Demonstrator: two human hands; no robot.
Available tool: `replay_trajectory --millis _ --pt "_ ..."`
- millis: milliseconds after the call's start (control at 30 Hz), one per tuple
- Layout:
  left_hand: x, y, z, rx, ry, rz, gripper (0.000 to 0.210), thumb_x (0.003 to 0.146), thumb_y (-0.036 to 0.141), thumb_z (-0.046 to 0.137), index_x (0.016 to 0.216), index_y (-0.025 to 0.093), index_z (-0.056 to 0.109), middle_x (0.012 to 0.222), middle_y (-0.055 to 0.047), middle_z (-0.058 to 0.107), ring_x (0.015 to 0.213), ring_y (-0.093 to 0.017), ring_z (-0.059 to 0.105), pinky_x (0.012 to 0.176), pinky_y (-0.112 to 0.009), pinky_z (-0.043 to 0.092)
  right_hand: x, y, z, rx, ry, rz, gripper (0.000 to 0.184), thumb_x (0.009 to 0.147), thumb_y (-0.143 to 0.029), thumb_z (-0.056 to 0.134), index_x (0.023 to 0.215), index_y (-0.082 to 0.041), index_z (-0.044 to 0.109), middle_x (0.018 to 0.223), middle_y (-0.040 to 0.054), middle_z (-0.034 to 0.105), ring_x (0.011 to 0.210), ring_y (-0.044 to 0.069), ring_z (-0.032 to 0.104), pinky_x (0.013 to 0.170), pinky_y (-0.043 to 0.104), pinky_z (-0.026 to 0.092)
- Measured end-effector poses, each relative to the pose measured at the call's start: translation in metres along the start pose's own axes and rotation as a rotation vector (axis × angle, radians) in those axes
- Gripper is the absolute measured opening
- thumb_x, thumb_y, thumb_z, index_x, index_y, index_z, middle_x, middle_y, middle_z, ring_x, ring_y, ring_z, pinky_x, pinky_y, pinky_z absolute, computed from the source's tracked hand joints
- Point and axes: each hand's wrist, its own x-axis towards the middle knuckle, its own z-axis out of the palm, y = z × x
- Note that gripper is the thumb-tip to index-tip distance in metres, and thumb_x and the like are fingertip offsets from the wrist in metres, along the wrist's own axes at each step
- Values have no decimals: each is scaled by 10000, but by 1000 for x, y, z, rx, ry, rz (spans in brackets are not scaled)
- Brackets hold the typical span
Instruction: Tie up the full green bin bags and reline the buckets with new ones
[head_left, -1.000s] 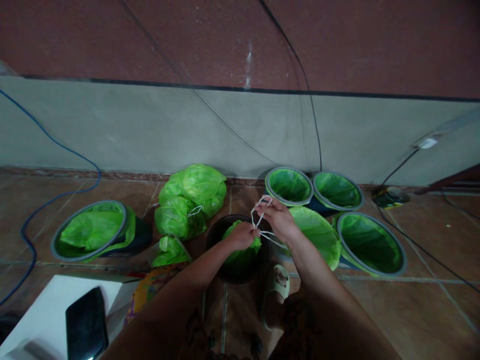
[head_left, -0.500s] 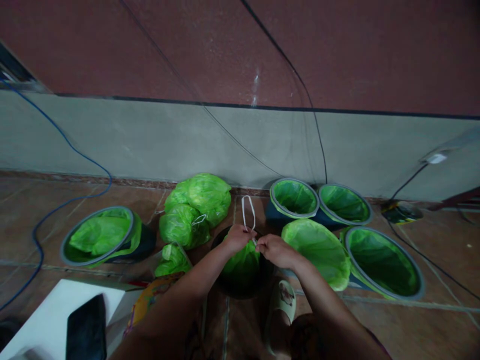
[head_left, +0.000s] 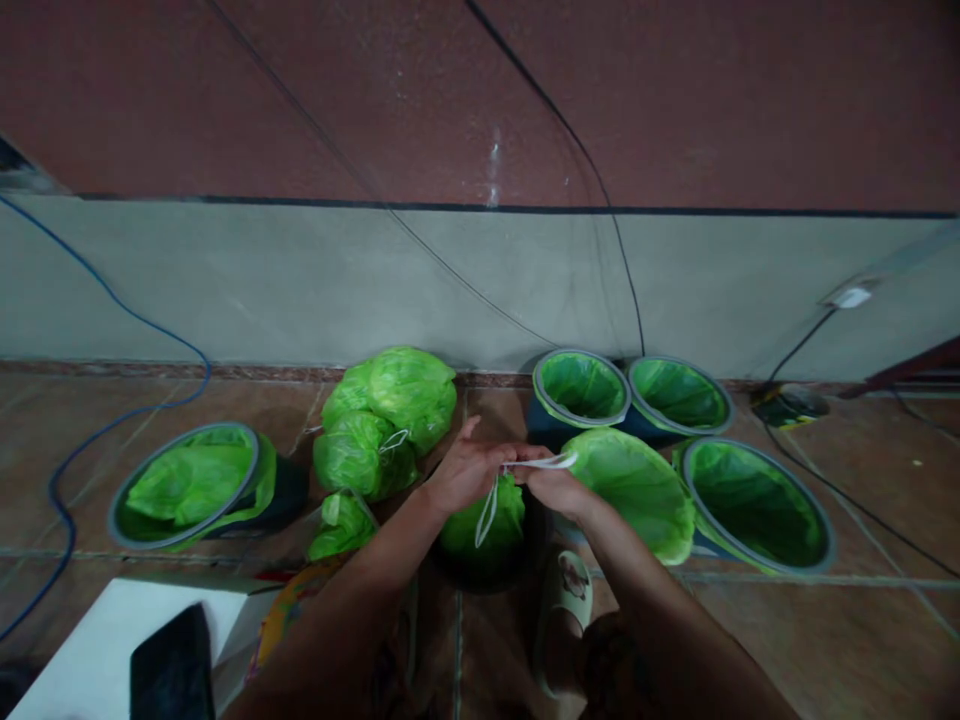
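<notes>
A green plastic bag (head_left: 484, 525) stands in a dark round bin (head_left: 517, 570) on the floor between my feet. Its top is gathered beneath my two hands, which meet above it. My left hand (head_left: 466, 474) has its thumb raised and its fingers closed at a white cord (head_left: 487, 512) by the bag's neck. Facing it, my right hand (head_left: 553, 487) is closed on the same cord, its fingertips partly hidden. One end of the cord crosses over the right hand; a loop hangs down in front of the bag.
Tied green bags (head_left: 390, 410) lie by the wall at left. A lined bin (head_left: 187, 480) stands farther left; several more, such as a tilted one (head_left: 757, 505), stand at right. A phone (head_left: 172, 660) rests on a white box (head_left: 90, 635). Cables cross wall and floor.
The cord loop that stood up above my hands now hangs down over the bag. Another strand lies over my right hand. My left thumb has lifted, and my hands have come closer together.
</notes>
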Motion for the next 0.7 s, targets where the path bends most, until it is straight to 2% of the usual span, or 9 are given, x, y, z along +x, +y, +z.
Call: replay_trajectory --millis 133,233,333,400,467,533,600,700 --pt "-3 -4 4 143 152 69 188 878 152 511 932 224 676 881 -3 709 820 -147 647 1154 -460 199 -4 -10 -1 232 -28 53 195 672 -306 681 788 -158 628 725 1 628 635 112 513 610 236 395" --pt "-3 -5 6 189 265 76 172 903 216 523 909 243 692 921 4 688 841 -136 627 1126 -461 237 -6 -12 -4 281 -66 142 252 695 -380 695 798 -155 646 715 0 626 607 100 501 594 231 390" --pt "-2 -6 5 146 294 53 196 920 250 513 918 233 708 871 -12 661 827 -138 604 1021 -387 361 -3 -7 -5 233 -18 183 271 734 -406 657 837 -155 653 724 5 623 592 103 502 592 239 399" --pt "-1 -7 5 93 273 30 215 926 236 496 926 216 710 834 -24 651 820 -143 593 910 -326 422 -1 -5 -6 76 69 150 233 798 -377 576 835 -159 650 722 11 623 611 117 522 609 248 409" --pt "-1 -9 6 73 235 -24 221 919 206 488 902 201 708 804 -31 650 802 -150 588 826 -296 440 0 -6 -7 -209 153 74 211 849 -304 498 831 -165 656 765 33 646 694 141 567 672 259 422" --pt "-2 -11 8 92 179 -109 218 900 182 495 842 189 705 779 -36 652 777 -155 589 787 -287 442 -1 -10 -10 -536 184 49 225 874 -236 460 859 -166 673 850 67 677 805 166 602 748 272 421" --pt "-4 -12 11 132 115 -211 217 878 169 502 792 185 700 775 -42 662 765 -160 599 769 -283 445 -3 -12 -12 -789 157 135 248 889 -200 446 891 -158 689 910 106 694 868 191 624 784 284 416" --pt "-8 -12 15 196 5 -386 216 851 167 501 807 197 710 840 -53 696 796 -178 628 772 -287 453 -6 -11 -15 -974 114 309 274 891 -158 436 919 -140 708 956 145 710 925 219 649 790 287 424"
